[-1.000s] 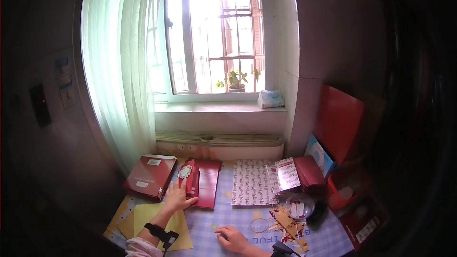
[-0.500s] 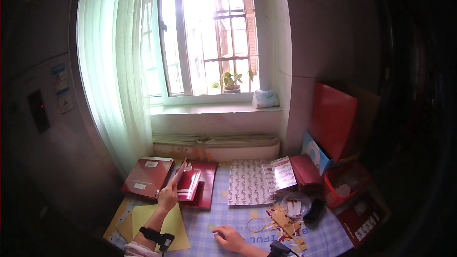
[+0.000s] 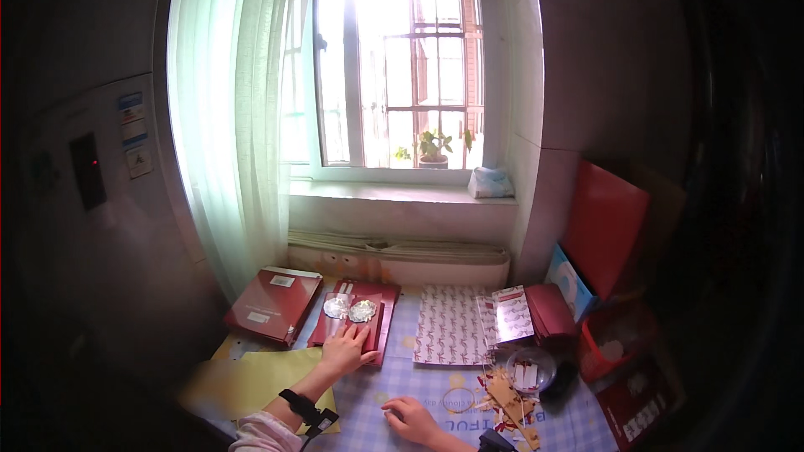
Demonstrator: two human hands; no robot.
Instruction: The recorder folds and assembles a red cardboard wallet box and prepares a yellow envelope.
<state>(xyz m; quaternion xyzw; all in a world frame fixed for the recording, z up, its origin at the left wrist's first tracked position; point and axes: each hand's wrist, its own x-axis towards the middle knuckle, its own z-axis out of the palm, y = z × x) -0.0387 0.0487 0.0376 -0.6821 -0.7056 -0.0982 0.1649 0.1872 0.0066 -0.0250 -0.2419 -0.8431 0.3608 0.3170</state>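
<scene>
My left hand (image 3: 345, 351) lies palm down with its fingers spread on a small dark red card or booklet (image 3: 375, 318). Two round, silvery-white pleated ornaments (image 3: 363, 310) show just beyond the fingertips. Beneath the card is a larger dark red folder or flat box (image 3: 387, 297), partly hidden by it and by my hand. My right hand (image 3: 412, 420) rests on the checked tablecloth (image 3: 398, 385), its fingers loosely extended and holding nothing.
A thick red box (image 3: 272, 305) lies at the left, with yellow paper (image 3: 280, 377) in front of it. Patterned sheets (image 3: 452, 325), a clear bowl (image 3: 532, 368), paper scraps (image 3: 507, 402) and a red basket (image 3: 607, 347) are on the right.
The red card that my left hand held raised now lies on the larger red piece, with my fingers spread on it. The round ornaments have come into sight. The view has shifted slightly.
</scene>
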